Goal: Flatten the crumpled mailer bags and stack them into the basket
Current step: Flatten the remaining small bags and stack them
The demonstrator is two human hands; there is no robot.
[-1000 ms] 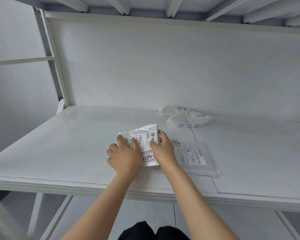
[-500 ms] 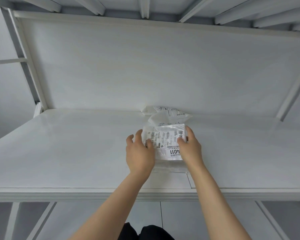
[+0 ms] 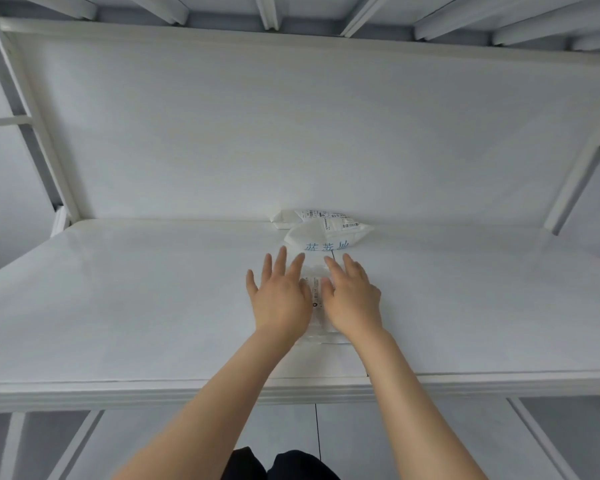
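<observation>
A white mailer bag (image 3: 317, 299) with a printed label lies flat on the white table (image 3: 136, 306), mostly hidden under my hands. My left hand (image 3: 279, 296) presses on its left half with straight, spread fingers. My right hand (image 3: 352, 299) presses on its right half, fingers straight too. Just beyond my fingertips sits a puffy crumpled mailer bag (image 3: 326, 235) with blue lettering. A second crumpled bag (image 3: 305, 216) lies behind it against the back panel. No basket is in view.
The white back panel (image 3: 291, 133) rises directly behind the bags. White frame posts stand at the left (image 3: 39, 140) and right (image 3: 575, 174) ends of the table. The table's front edge (image 3: 291, 389) runs across below my wrists.
Both hands held the labelled bag by its sides before. Now the bag lies flat on top of another flat bag and both palms press down on it with fingers spread.
</observation>
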